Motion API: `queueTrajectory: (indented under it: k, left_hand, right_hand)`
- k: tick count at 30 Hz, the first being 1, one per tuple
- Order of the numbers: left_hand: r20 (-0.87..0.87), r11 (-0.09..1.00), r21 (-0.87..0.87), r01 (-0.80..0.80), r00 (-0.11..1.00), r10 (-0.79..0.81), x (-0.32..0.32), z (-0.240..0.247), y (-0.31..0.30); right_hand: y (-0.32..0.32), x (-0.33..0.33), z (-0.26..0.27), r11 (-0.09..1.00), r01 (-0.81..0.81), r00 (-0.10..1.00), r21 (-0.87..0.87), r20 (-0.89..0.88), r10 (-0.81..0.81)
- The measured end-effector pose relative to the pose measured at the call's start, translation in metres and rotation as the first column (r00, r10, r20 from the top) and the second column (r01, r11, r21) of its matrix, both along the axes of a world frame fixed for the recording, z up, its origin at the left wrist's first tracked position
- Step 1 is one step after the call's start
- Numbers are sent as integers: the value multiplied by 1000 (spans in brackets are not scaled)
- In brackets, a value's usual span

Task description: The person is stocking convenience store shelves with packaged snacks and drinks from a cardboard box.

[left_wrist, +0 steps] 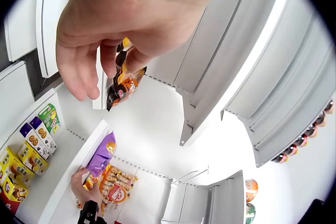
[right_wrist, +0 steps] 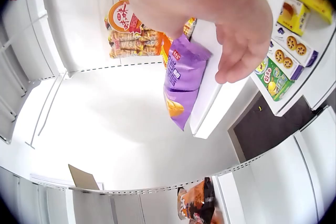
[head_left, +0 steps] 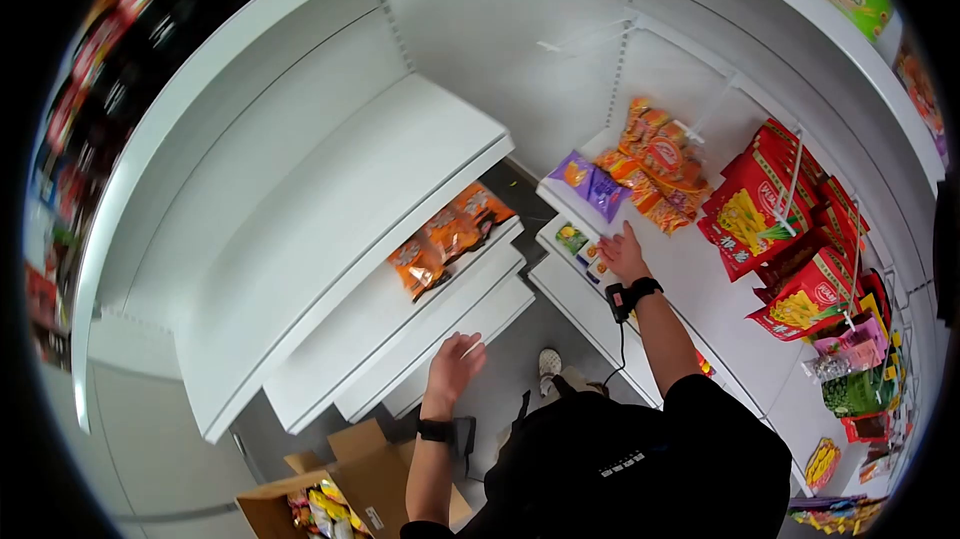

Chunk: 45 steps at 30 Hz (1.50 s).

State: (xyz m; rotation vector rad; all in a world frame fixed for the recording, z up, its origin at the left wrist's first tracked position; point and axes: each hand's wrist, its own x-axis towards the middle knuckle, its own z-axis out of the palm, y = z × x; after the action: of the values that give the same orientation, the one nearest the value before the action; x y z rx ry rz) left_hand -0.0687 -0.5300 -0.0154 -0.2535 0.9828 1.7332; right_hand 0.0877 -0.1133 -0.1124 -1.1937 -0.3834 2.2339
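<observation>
Hanging empty, the left hand (head_left: 455,369) and right hand (head_left: 624,255) have loosely bent fingers; a purple snack bag (head_left: 590,184) lies shelved, other packets (head_left: 328,511) boxed.

Red snack bags (head_left: 752,219) line the shelf at right — an open cardboard box (head_left: 378,487) at lower left holds colourful packets (head_left: 332,511).

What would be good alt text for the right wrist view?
A right hand, seemingly empty, is at the edge of a white shelf bearing a purple bag and orange snack packs; small yellow, white and green boxes sit on another shelf.
</observation>
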Motion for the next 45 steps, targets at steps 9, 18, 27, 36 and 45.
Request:
queueTrajectory:
  k: [9,18,27,36,45]
  left_hand:
    - [-69,957,-87,-276,960,271,70,-20,-178]
    - [-15,761,-104,-641,766,643,186,-26,-329]
    - [12,492,-110,-863,494,869,263,-35,-414]
    - [45,324,-167,-931,321,946,276,-43,-457]
    - [-14,269,-267,-925,283,959,215,-30,-534]
  right_hand:
    - [-130,8,1,979,-195,974,-54,-130,187]
    - [-315,-27,-13,814,-553,833,-178,-124,539]
    - [-481,-75,-5,508,-835,543,-211,-167,823]
    - [-597,-132,-5,301,-928,339,-220,-160,927]
    - [-696,-201,-18,129,-950,195,-284,-217,957]
